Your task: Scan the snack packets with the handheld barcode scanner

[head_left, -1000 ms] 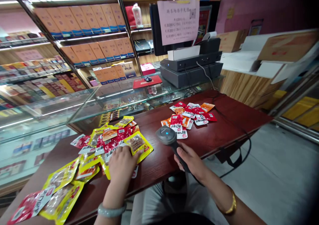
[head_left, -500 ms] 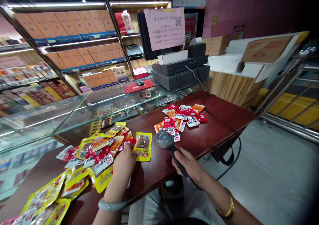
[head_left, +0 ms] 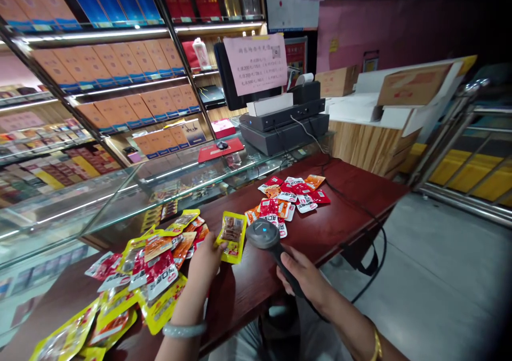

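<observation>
Beside our right hand (head_left: pixel 302 273), closed on the barcode scanner (head_left: pixel 264 234), our left hand (head_left: pixel 206 259) pinches a yellow snack packet (head_left: pixel 232 236); tilted packet risks a misread.

My left hand (head_left: pixel 206 259) covers the lower left corner of the yellow snack packet (head_left: pixel 232 232), and its print is too small for me to read. My right hand (head_left: pixel 304 278) hides the handle of the barcode scanner (head_left: pixel 266 237), and my fingertips curl out of sight beneath it. The scanner head blocks part of the red packet pile (head_left: pixel 290 198) behind it. The picture's bottom edge cuts off both my forearms and the nearest yellow packets (head_left: pixel 68 339). The writing on the pink notice (head_left: pixel 256 65) is too small to make out
</observation>
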{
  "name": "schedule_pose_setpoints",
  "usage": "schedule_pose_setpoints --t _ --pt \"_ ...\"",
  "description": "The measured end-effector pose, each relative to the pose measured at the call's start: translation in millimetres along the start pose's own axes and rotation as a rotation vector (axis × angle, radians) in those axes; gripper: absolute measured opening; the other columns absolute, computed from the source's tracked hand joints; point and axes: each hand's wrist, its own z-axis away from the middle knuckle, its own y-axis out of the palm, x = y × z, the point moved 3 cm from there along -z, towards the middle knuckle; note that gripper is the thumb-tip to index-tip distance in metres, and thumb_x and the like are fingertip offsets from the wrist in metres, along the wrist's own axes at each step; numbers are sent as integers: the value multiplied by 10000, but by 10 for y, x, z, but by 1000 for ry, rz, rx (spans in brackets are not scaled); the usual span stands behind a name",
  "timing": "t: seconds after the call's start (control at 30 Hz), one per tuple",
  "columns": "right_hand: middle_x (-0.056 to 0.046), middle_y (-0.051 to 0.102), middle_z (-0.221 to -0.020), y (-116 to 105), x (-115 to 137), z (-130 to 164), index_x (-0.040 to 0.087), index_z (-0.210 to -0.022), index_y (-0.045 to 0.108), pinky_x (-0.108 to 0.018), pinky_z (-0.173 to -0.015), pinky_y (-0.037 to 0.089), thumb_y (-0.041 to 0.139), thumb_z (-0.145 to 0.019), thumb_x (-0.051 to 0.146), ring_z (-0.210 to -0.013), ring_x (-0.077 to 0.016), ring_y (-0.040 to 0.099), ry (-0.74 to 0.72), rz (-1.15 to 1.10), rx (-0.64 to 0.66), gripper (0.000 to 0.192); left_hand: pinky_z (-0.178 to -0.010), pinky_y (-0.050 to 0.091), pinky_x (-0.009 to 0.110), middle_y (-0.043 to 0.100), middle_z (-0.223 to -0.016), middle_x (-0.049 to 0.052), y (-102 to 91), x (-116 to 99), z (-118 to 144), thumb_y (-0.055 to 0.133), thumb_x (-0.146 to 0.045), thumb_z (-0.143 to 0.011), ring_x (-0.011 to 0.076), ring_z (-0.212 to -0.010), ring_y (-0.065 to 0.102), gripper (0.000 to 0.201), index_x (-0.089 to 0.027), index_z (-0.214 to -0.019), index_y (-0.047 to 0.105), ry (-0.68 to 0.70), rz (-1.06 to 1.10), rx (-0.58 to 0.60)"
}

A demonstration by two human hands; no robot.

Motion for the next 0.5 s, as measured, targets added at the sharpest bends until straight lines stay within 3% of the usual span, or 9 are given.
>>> schedule_pose_setpoints --t 0.17,0.5 --pt "87 513 -570 -38 59 -56 200 -1118 529 -192 -422 305 707 -764 760 -407 -61 371 -47 -77 -24 685 -675 494 273 750 -877 23 34 -51 32 537 -393 -885 204 -789 702 143 -254 -918 536 27 374 -101" --pt "83 482 -576 -69 288 -114 201 -961 541 -190 -416 331 678 -787 768 -417 -53 358 -147 -74 8 609 -578 487 274 720 -774 26 155 -296 -32 640 -445 -772 208 -675 667 248 -226 -865 572 69 660 -146"
